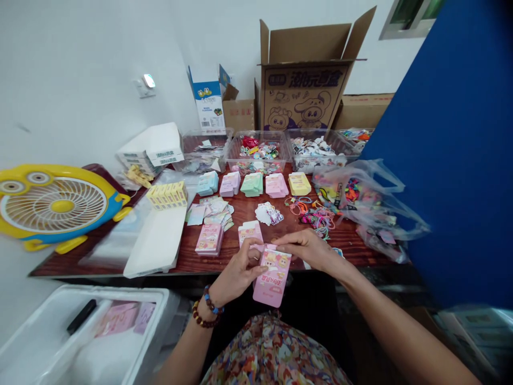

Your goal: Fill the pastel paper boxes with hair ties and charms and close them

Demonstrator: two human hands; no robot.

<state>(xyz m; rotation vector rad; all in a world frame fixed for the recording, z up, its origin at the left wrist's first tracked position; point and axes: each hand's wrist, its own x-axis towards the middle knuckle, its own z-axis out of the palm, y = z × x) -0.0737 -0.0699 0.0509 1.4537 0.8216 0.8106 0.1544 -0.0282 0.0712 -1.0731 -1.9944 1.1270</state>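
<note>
A small pink cartoon-printed box (272, 283) hangs over the table's front edge, pinched along its left side by my left hand (238, 270). At its top end the fingers of my right hand (306, 248) are closed on the box's upper edge, and what lies under the fingertips is hidden. Just beyond my hands another pink carton (249, 231) lies on the table. To the left stands a stack of pink boxes (209, 239), with a pile of small printed cards (218, 209) behind it. White die-cut stickers (268, 213) lie beyond my right hand.
Folded cartons, including a green stack (252, 184), line the table before clear bins (258, 155). Colourful hair ties (318, 216) and a plastic bag (360, 192) lie right. A yellow fan (62, 206) and white foam box (160, 321) stand left; a blue panel (452, 160) borders the right.
</note>
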